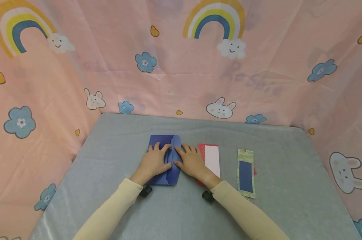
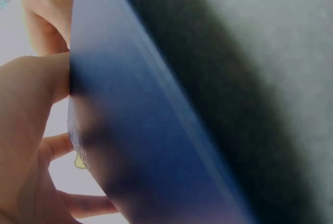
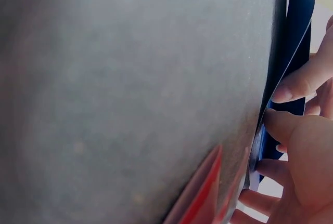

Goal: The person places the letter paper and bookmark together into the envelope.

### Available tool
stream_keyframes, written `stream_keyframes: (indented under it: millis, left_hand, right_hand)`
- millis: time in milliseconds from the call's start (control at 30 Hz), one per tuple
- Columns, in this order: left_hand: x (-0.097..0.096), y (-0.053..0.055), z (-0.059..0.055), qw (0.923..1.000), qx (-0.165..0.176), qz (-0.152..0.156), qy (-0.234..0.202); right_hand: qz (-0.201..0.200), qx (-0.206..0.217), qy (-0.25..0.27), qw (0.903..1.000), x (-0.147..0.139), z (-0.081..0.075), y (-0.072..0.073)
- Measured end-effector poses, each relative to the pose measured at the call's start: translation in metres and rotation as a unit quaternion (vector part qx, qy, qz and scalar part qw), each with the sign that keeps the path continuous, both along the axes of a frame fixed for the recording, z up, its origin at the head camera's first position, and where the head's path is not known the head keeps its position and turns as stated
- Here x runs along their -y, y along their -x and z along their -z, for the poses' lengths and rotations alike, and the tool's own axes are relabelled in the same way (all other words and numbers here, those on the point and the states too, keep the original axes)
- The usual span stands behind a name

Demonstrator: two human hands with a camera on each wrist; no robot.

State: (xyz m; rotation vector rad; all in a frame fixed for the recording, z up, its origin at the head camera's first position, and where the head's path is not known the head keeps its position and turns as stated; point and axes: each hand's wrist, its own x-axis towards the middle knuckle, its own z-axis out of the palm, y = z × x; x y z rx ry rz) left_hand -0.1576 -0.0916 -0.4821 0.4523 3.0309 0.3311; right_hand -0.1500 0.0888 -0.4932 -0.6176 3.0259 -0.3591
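A blue envelope (image 1: 160, 139) lies on the table, its long flap (image 1: 175, 175) along the right side. My left hand (image 1: 154, 161) rests on the envelope's body with fingers spread and the thumb at the flap's inner edge. From the right, my right hand (image 1: 193, 164) touches the flap with its thumb and index finger. Seen from the left wrist, the blue paper (image 2: 140, 109) fills the middle and hides the fingertips. In the right wrist view, the fingers of my right hand (image 3: 312, 161) lie along the flap's edge (image 3: 296, 31), close to the left thumb.
Right of the envelope lies a red card with a white panel (image 1: 212, 158), partly under the right forearm. Farther right is a green patterned strip with a dark blue panel (image 1: 246, 176), a bit of red beside it. A grey cloth covers the table (image 1: 124, 133); patterned pink curtains (image 1: 169, 86) surround it.
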Motion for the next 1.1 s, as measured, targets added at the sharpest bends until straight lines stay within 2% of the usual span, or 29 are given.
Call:
stream_keyframes:
  millis: [333, 600, 867, 1100]
  left_hand:
    - [-0.003, 0.000, -0.002, 1.0000, -0.007, -0.005, -0.004]
    - [-0.004, 0.000, -0.001, 0.9999, -0.012, -0.008, 0.003]
    - [-0.004, -0.001, 0.000, 0.9997, -0.019, -0.012, 0.007]
    - [-0.004, -0.002, 0.002, 0.9997, -0.018, -0.014, 0.004]
  right_hand:
    - [0.003, 0.019, 0.016, 0.9997, -0.002, -0.002, 0.004]
    - [0.004, 0.040, 0.049, 0.9980, -0.005, -0.007, 0.007]
    - [0.000, 0.034, 0.070, 0.9969, -0.008, -0.009, 0.006]
    - [0.001, 0.020, 0.116, 0.9930, -0.014, -0.016, 0.005]
